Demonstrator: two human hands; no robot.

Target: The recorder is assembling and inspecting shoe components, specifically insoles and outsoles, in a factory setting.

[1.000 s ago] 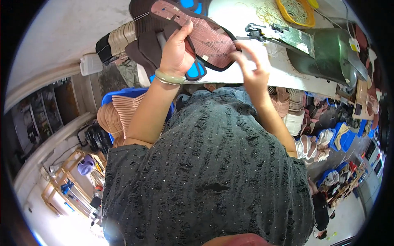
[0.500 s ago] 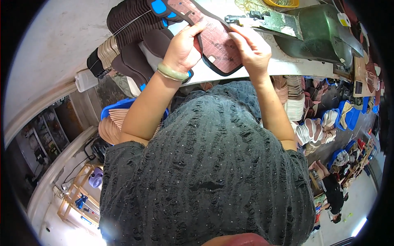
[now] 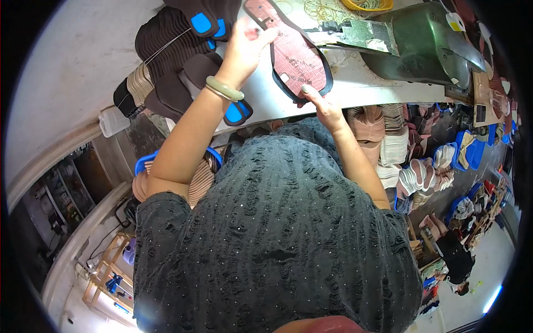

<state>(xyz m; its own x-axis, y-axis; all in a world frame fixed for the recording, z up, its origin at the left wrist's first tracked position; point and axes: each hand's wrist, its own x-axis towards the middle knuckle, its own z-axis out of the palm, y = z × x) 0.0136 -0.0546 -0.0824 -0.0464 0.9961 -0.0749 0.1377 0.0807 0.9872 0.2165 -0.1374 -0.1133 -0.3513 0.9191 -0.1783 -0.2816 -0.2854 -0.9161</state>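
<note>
A pink insole (image 3: 300,58) with a dark raised rim and handwriting on its face is tilted up over the white table. At its lower end my right hand (image 3: 326,109) grips it, thumb on the pink face and fingers behind. My left hand (image 3: 244,53), with a pale bangle at the wrist, is beside the insole's upper left edge. Its thumb reaches that edge while the fingers, partly blurred, are spread away from it. Dark brown insoles with blue patches (image 3: 201,23) lie left of this hand, some behind it.
A long stack of dark insoles (image 3: 166,41) runs along the table's left. A green machine (image 3: 419,47) stands at the right, near a yellow basket (image 3: 366,4). Bundled soles (image 3: 394,133) and blue bins (image 3: 471,150) fill the floor at right. A person in black (image 3: 455,255) is farther off.
My right hand has moved from the insole's right edge down to its lower end. The left hand has loosened from the insole and shifted slightly left and up.
</note>
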